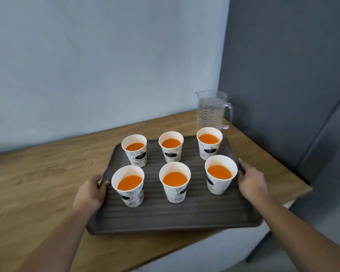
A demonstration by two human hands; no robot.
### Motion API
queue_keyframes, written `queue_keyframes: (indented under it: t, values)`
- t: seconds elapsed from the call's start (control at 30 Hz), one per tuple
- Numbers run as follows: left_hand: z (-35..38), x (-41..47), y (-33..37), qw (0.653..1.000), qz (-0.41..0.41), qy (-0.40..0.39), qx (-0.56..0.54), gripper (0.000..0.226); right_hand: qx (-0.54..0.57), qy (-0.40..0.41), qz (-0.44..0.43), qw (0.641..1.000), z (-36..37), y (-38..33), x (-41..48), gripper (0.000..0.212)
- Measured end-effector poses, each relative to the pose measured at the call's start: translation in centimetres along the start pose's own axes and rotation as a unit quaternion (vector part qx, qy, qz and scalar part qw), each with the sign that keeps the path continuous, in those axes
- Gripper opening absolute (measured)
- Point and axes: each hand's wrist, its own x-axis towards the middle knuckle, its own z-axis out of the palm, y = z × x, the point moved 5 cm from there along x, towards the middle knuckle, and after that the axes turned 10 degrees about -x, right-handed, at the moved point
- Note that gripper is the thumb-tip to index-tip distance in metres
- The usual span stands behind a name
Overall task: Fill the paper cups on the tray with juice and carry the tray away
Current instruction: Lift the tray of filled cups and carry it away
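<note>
Grips the tray (175,216) by both side rims. Left hand (90,191) closed round the left rim, thumb on top, the remaining fingers mostly hidden under the edge. Right hand (250,180) closed round the right rim in the same way.

Cannot tell whether the tray is lifted or resting. Near edge jutting out past the front of the wooden counter (37,173).

Between the two sets of fingers, a row of three upright paper cups: near-left cup (128,193) just beside the left thumb, near-middle cup (175,191) midway, near-right cup (220,185) just beside the right fingers. Orange juice (130,182) in each, well up the wall but short of the rim.

Beyond the fingers, a second row of three: far-left cup (135,156), far-middle cup (171,153), far-right cup (209,150). Likewise upright, apart from one another and holding orange juice.

Farther still, past the right fingertips and off the tray: a clear measuring jug (210,112) upright on the counter, handle to the right, seemingly empty, close behind the far-right cup.
</note>
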Motion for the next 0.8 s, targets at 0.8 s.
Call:
queue_keyframes:
  t: [0.8]
  values:
    - [23.1,-22.5,24.2,0.937,0.243,-0.249,-0.02,0.043,-0.033,0.206,0.284,0.936,-24.0,33.5,-24.1,0.046]
